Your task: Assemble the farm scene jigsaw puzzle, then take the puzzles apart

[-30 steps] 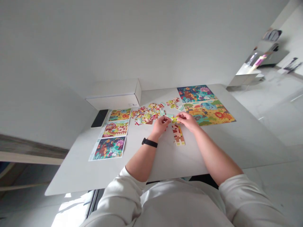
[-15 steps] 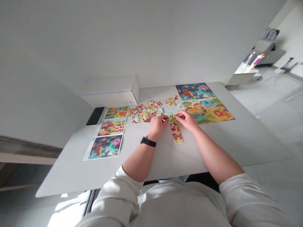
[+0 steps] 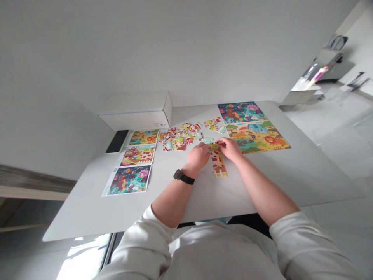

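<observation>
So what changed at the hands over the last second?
The left hand moved in toward the right hand, and together they brought the yellow-green puzzle piece down against the top of the joined strip of pieces. Whether it has locked in can't be seen. The loose pieces, picture sheets and assembled puzzle stayed put.

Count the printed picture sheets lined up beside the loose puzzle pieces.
3, in a column on the white table: a yellow scene farthest from the person, a barn scene in the middle, and a dark blue scene nearest. None looks hidden.
</observation>
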